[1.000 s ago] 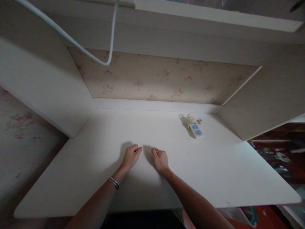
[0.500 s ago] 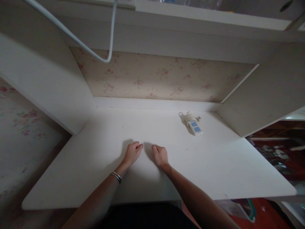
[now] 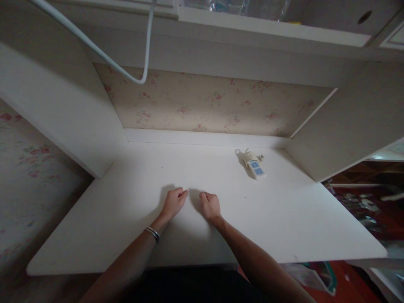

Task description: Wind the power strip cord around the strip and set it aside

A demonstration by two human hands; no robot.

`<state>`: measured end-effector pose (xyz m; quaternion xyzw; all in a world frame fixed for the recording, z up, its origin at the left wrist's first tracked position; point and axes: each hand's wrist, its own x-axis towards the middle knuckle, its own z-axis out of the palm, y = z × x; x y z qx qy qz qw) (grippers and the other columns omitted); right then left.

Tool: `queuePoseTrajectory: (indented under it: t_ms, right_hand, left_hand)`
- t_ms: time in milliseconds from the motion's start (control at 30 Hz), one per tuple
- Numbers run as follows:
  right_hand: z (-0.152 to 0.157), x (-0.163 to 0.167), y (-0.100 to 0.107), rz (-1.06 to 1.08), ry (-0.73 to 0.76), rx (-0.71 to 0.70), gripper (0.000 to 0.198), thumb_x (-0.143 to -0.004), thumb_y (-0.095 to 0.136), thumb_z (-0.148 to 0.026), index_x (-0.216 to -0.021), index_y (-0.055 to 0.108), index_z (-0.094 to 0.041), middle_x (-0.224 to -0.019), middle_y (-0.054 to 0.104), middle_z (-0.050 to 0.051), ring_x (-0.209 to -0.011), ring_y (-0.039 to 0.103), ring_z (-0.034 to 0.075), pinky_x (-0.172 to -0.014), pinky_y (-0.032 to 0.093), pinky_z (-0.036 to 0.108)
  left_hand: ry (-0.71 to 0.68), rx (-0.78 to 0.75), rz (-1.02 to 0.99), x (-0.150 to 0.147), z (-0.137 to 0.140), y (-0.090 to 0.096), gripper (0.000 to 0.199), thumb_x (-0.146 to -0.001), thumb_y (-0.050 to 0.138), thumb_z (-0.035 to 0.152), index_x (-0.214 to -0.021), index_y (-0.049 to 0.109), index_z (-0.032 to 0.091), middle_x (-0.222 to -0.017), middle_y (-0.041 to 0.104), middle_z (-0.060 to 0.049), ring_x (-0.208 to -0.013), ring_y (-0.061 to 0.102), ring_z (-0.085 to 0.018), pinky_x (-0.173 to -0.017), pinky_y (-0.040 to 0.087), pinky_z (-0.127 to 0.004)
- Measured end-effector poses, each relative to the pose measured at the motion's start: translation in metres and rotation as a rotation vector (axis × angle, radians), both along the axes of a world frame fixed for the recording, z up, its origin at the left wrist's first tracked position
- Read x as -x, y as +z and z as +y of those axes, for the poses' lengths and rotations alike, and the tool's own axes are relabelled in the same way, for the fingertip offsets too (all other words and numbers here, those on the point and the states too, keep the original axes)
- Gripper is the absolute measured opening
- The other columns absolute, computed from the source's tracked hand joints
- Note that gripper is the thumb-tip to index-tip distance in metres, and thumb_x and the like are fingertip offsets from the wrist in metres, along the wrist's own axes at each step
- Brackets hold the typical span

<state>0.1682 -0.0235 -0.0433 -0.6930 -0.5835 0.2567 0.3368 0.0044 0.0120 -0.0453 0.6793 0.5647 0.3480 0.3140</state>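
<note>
My left hand [image 3: 174,203] is closed in a loose fist over the middle of the white desk [image 3: 110,223], a bracelet [image 3: 152,233] around its wrist. Just to its right, my right hand [image 3: 210,206] is also curled into a fist, thumb side up. A small gap separates the two fists, and nothing shows in either. Both cast shadows on the desktop; whether they touch it I cannot tell. Beyond my right hand, toward the back right, lies a white power strip [image 3: 256,168] with blue socket faces and its cord wound around one end.
Side panels [image 3: 72,109] flank the desk, with a shelf [image 3: 268,29] holding clear plastic items overhead. A white bent tube [image 3: 104,57] hangs at upper left. Past the right edge, cluttered objects [image 3: 368,206] and a clear bin [image 3: 311,277] sit lower down.
The view has tilted up slightly, showing more of the upper shelf. Both fists keep their shape and place on the desk.
</note>
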Motion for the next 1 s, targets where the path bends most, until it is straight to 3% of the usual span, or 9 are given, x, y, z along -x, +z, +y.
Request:
queuePoseTrajectory:
  t_ms: [1000]
  right_hand:
    - [-0.0004, -0.0033, -0.0052, 0.100, -0.008, -0.026, 0.040, -0.086, 0.033, -0.034, -0.048, 0.040, -0.021, -0.047, 0.036, -0.003, -0.049, 0.035, 0.013, -0.046, 0.019, 0.025]
  left_hand:
    - [0.083, -0.032, 0.019, 0.0016, -0.0048, 0.0017, 0.032, -0.072, 0.042, 0.030, -0.049, 0.023, 0.020, -0.048, 0.021, 0.006, -0.047, 0.028, -0.008, -0.049, 0.018, -0.024]
